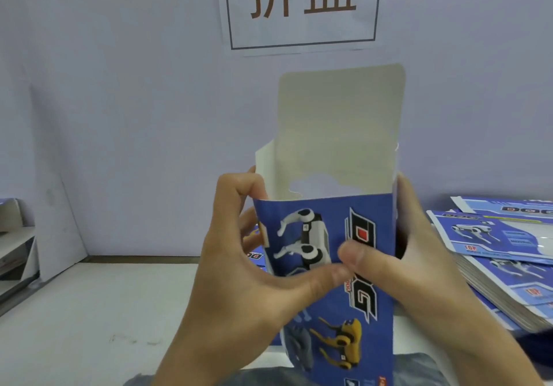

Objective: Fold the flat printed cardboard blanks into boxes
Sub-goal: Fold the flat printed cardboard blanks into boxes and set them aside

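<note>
I hold the blue box (332, 266) upright between my two hands, above the white table (104, 311). My left hand (239, 266) grips its left edge, fingers curled behind the side flap, thumb pressed flat across the printed front. My right hand (419, 266) wraps the right side, its thumb on the front just above my left thumb, almost touching it. Above my fingers the tall top flap (341, 125) stands open, plain grey inside. To the right of my right hand lies a stack of flat blanks (493, 254). Beyond my hands a sign (302, 8) hangs on the wall.
</note>
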`<move>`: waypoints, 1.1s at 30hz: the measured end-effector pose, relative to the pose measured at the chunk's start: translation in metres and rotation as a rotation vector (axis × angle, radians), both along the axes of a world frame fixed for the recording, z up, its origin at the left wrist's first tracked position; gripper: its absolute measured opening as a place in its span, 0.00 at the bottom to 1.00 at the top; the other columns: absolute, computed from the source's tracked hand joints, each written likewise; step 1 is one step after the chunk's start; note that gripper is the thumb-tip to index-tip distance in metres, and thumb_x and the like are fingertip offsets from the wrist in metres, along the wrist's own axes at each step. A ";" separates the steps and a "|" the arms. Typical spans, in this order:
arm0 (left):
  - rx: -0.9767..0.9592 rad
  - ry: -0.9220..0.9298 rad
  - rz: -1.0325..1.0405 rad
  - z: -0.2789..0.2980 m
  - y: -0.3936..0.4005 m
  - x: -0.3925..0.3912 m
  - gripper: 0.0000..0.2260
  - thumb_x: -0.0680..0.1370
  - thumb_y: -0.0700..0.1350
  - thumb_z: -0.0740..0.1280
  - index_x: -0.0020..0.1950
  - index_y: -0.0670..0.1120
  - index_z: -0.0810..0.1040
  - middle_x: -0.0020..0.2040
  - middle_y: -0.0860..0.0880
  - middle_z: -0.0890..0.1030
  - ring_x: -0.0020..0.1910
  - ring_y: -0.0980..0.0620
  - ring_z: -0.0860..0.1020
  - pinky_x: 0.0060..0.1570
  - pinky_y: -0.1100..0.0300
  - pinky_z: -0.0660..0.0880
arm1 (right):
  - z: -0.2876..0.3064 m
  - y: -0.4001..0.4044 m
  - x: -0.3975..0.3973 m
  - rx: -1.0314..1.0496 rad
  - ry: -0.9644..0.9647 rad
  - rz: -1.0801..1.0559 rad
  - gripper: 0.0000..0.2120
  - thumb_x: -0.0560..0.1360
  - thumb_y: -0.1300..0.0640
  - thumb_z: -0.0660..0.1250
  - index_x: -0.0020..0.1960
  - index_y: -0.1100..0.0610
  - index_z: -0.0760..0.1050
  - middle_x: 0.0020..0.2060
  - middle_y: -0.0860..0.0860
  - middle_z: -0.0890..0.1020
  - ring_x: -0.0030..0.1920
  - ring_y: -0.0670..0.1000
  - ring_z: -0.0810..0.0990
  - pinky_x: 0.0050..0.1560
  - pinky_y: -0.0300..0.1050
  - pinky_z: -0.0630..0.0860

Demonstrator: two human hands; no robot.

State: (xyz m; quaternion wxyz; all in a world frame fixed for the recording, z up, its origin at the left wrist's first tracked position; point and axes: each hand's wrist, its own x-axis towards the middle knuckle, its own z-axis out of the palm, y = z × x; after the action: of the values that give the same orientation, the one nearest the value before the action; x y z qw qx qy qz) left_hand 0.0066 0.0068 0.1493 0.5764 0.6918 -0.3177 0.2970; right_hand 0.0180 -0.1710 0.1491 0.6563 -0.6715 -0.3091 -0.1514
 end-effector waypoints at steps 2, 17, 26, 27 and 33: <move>-0.067 0.044 -0.072 -0.005 -0.002 0.006 0.37 0.60 0.48 0.83 0.60 0.64 0.66 0.61 0.57 0.80 0.58 0.49 0.83 0.53 0.47 0.82 | -0.001 0.003 0.003 0.043 0.022 -0.020 0.32 0.59 0.46 0.75 0.62 0.40 0.72 0.47 0.47 0.87 0.43 0.51 0.87 0.37 0.38 0.81; -0.184 0.224 -0.023 -0.033 0.007 0.033 0.21 0.67 0.56 0.80 0.58 0.61 0.81 0.46 0.57 0.87 0.46 0.58 0.85 0.45 0.68 0.80 | -0.022 0.017 0.024 0.140 0.214 -0.054 0.41 0.59 0.37 0.77 0.69 0.30 0.64 0.55 0.44 0.85 0.50 0.52 0.87 0.45 0.50 0.84; -0.280 0.440 0.006 -0.041 0.014 0.046 0.34 0.62 0.69 0.75 0.63 0.56 0.77 0.53 0.57 0.85 0.54 0.56 0.84 0.49 0.64 0.81 | -0.036 0.023 0.029 0.111 0.330 0.002 0.39 0.65 0.41 0.79 0.71 0.36 0.65 0.55 0.48 0.85 0.48 0.56 0.87 0.38 0.52 0.84; -0.261 0.469 -0.022 -0.042 0.013 0.046 0.33 0.62 0.67 0.74 0.63 0.56 0.76 0.53 0.57 0.85 0.53 0.56 0.84 0.48 0.66 0.80 | -0.035 0.023 0.029 0.123 0.331 0.004 0.39 0.65 0.41 0.79 0.71 0.38 0.66 0.54 0.48 0.85 0.47 0.56 0.87 0.38 0.51 0.84; -0.262 0.383 0.096 -0.040 0.009 0.044 0.26 0.64 0.61 0.74 0.59 0.52 0.79 0.50 0.57 0.86 0.49 0.57 0.85 0.45 0.65 0.81 | -0.031 0.028 0.028 0.194 0.319 -0.062 0.37 0.62 0.39 0.76 0.69 0.37 0.68 0.51 0.48 0.87 0.44 0.55 0.88 0.36 0.49 0.84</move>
State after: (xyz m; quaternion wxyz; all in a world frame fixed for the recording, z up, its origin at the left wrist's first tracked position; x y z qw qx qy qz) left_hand 0.0509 0.0156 0.1093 0.6963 0.6691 -0.1279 0.2261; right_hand 0.0458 -0.1433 0.1180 0.7536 -0.6297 -0.1642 -0.0922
